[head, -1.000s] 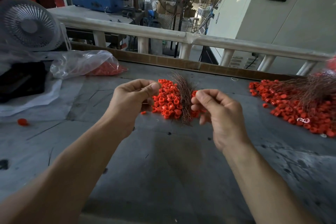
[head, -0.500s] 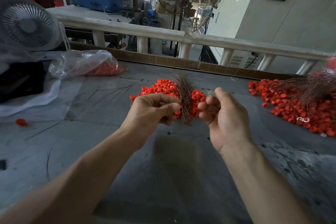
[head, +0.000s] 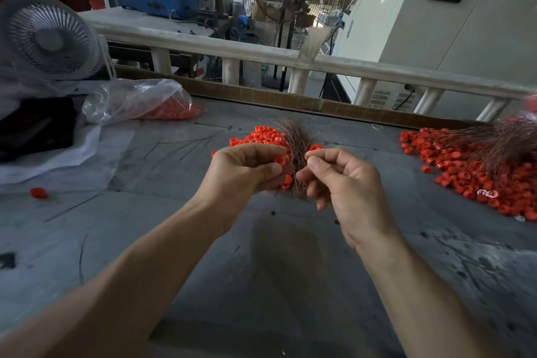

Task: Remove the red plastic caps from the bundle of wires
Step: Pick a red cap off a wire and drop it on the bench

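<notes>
A bundle of thin brown wires (head: 295,148) stands upright between my hands above the grey table (head: 279,264). My left hand (head: 244,171) has its fingers curled round red plastic caps (head: 283,161) at the bundle's left side. My right hand (head: 343,183) pinches the wires between thumb and forefinger. A pile of loose red caps (head: 263,135) lies on the table just behind my hands.
A larger heap of red caps with more wires (head: 476,166) fills the right of the table. A clear plastic bag holding caps (head: 139,102) lies at the left, behind it a white fan (head: 46,38). One stray cap (head: 38,193) sits near the left. A cardboard strip edges the table's far side.
Both hands have closed in on the wire bundle. My left hand moved right from the pile's left side to the bundle; my right hand's thumb and forefinger now pinch the wires.
</notes>
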`<state>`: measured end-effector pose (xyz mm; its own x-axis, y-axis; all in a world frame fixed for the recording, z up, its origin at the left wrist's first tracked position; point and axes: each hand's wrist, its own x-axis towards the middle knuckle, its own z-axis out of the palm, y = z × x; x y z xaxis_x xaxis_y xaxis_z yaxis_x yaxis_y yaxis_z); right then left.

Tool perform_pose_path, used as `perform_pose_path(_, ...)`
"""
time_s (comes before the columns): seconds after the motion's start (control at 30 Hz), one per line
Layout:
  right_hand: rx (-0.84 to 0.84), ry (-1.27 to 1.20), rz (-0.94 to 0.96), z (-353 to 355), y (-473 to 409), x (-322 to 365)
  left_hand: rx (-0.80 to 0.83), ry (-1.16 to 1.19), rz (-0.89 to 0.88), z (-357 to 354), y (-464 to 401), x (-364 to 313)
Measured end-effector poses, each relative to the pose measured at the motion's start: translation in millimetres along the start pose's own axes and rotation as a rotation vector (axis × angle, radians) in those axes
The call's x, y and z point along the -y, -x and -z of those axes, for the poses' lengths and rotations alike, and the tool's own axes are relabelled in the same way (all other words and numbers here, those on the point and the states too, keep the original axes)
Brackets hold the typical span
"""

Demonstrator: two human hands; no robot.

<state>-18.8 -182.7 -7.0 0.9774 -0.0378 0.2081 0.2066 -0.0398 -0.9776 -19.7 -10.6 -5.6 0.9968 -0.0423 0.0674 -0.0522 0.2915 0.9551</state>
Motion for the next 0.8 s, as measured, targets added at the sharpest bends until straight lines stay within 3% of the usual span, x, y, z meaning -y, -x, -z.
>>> perform_pose_path(0.27, -0.023, 0.154, 0.147, -2.6, 3.8, 0.1, 0.025, 0.002, -0.079, -1.1, -1.3, 0.7)
perform_pose_path(0.8, 0.001, 0.163, 0.260, -5.7, 7.4, 5.8, 0.089, 0.052, -0.065, -1.8, -0.8, 0.9)
